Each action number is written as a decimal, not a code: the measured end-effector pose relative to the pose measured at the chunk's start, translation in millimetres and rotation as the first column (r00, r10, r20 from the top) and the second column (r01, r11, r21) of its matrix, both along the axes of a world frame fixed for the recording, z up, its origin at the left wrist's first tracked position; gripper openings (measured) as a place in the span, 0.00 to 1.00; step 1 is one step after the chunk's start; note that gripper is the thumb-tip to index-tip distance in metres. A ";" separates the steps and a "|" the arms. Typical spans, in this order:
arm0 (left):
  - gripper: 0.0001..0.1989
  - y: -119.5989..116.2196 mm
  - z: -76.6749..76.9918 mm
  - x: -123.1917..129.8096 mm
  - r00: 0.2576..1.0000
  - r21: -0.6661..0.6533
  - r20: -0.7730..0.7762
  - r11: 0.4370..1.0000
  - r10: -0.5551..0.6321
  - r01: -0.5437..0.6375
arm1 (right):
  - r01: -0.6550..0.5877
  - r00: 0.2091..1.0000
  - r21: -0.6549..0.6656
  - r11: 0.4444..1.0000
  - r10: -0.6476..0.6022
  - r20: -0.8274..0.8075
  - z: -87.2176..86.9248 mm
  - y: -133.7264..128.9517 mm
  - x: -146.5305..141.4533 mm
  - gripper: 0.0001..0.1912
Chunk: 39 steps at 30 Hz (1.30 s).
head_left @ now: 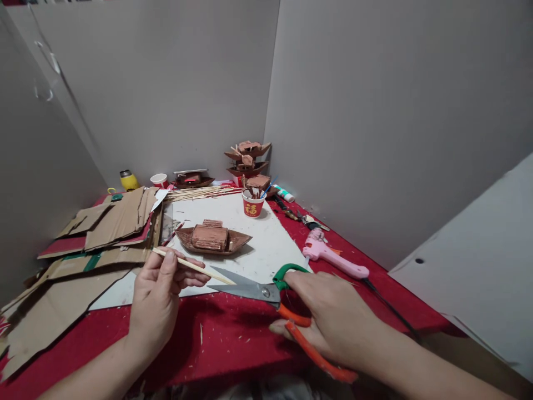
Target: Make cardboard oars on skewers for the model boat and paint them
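My left hand (160,286) pinches a thin pale wooden stick (195,267) between thumb and fingers, and the stick slants down to the right. Its far end lies between the parted blades of the scissors (250,289), which have green and orange handles. My right hand (328,314) is wrapped round those handles. Just beyond the stick, a brown model boat (211,238) with a ribbed cabin rests on a white board (266,258).
Torn cardboard (54,314) is piled at the left. A red paper cup (253,204) holding brushes stands behind the boat. On the red cloth (233,344) at the right lies a pink glue gun (333,258). Stacked model boats (247,161) stand at the back.
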State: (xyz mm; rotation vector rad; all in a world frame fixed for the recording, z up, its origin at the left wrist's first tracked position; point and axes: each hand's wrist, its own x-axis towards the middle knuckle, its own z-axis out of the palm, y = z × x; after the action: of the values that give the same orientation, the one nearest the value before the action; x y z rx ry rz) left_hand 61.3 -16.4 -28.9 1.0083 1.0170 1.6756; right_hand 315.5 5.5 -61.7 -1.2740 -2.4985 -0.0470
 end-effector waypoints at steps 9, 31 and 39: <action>0.09 0.8 -3.2 -1.9 0.999 0.026 -0.034 0.999 0.028 -0.027 | -0.013 1.000 0.005 1.000 0.013 0.000 0.7 0.0 0.1 0.20; 0.12 1.2 -2.3 -1.1 1.000 -0.046 -0.012 0.999 0.027 -0.028 | -0.005 0.999 -0.032 0.999 0.004 -0.050 -9.4 3.7 2.0 0.25; 0.11 -0.7 -5.5 0.6 0.981 -0.095 0.029 0.977 -0.191 0.193 | 0.041 0.995 -0.114 0.993 -0.051 -0.090 -3.1 5.8 -1.3 0.23</action>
State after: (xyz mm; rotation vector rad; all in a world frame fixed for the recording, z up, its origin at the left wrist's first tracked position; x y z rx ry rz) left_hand 61.9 -17.2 -34.5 0.9911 0.9478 1.4616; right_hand 314.3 11.4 -64.8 -1.3459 -2.4226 0.1403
